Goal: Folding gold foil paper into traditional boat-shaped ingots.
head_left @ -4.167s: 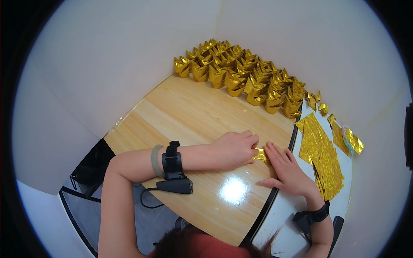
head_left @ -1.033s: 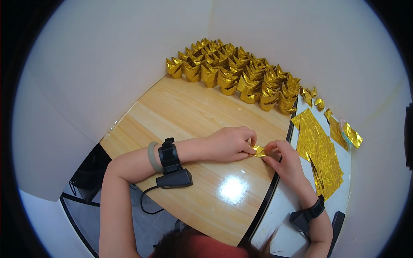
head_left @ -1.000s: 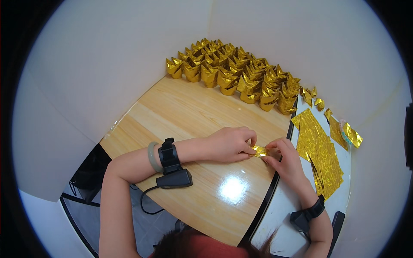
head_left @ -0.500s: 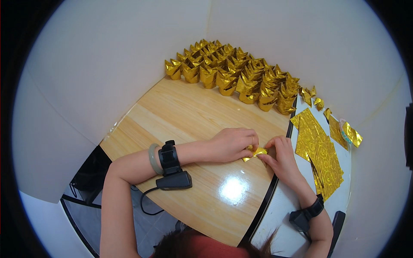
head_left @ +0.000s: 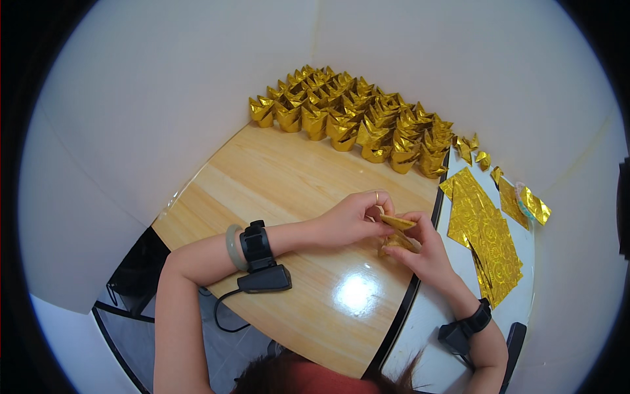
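Far left: black bag (head_left: 134,266) below table level, beside grey floor. Left forearm comes in from lower left, wearing a pale bangle (head_left: 236,248), then a black wrist strap (head_left: 256,244) with a black box (head_left: 265,279) attached; black cable (head_left: 219,312) runs off the box and curves down near the table edge.

Wood-grain table (head_left: 262,177) fills the centre, bright glare spot near its lower right. Rows of folded gold pieces (head_left: 341,128) stand upright, packed close, along its far side against the walls.

Left hand (head_left: 354,220), thin ring on one finger, pinches the left side of the foil piece (head_left: 398,222) between thumb and fingers. Piece is partly folded, held between both hands over the right part of the wood; can't tell if it touches the surface. Right hand (head_left: 426,248) pinches its right side, thumb below, fingers above.

Right of that: black edge strip (head_left: 401,315), then white surface (head_left: 420,335). Black wrist unit (head_left: 462,330) on right wrist. Gold sheets (head_left: 485,233) fanned in an overlapping pile past the right hand. Small gold scraps (head_left: 483,159) behind them by the wall. Far right, a beaded band (head_left: 524,202) lies over more gold foil (head_left: 539,209).
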A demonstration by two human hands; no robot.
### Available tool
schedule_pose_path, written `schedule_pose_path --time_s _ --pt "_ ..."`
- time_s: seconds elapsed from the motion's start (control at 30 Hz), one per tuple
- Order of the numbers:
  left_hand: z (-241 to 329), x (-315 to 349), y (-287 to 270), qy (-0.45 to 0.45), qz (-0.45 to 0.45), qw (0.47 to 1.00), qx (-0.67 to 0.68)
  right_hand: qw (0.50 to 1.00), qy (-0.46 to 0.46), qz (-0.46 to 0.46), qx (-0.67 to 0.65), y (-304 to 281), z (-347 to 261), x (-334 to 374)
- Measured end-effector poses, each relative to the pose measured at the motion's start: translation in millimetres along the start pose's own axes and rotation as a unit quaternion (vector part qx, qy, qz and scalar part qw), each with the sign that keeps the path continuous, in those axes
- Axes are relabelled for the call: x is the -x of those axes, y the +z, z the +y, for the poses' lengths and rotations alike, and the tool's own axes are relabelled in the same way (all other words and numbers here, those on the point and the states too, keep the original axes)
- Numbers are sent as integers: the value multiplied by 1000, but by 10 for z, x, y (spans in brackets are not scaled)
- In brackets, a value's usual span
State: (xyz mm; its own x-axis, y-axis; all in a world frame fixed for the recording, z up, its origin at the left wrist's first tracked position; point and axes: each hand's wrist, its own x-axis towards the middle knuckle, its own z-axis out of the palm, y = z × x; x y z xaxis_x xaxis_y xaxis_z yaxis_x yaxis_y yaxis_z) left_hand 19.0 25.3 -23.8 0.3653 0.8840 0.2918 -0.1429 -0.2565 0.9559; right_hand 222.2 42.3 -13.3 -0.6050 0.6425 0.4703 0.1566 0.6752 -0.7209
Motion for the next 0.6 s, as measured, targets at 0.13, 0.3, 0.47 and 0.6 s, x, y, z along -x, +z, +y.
schedule_pose_path --time_s 0.13,0.3,0.47,0.6 --pt "31 16 -37 56 -3 994 -90 994 94 -51 21 -100 -75 26" --pt "67 2 -113 -4 35 997 -73 982 -61 15 179 -143 -68 -40" --pt "-9 2 -230 38 25 977 -209 943 -158 7 292 -186 -63 -43" --pt "1 18 -280 122 -19 922 -368 938 -125 -72 315 -172 62 -2"
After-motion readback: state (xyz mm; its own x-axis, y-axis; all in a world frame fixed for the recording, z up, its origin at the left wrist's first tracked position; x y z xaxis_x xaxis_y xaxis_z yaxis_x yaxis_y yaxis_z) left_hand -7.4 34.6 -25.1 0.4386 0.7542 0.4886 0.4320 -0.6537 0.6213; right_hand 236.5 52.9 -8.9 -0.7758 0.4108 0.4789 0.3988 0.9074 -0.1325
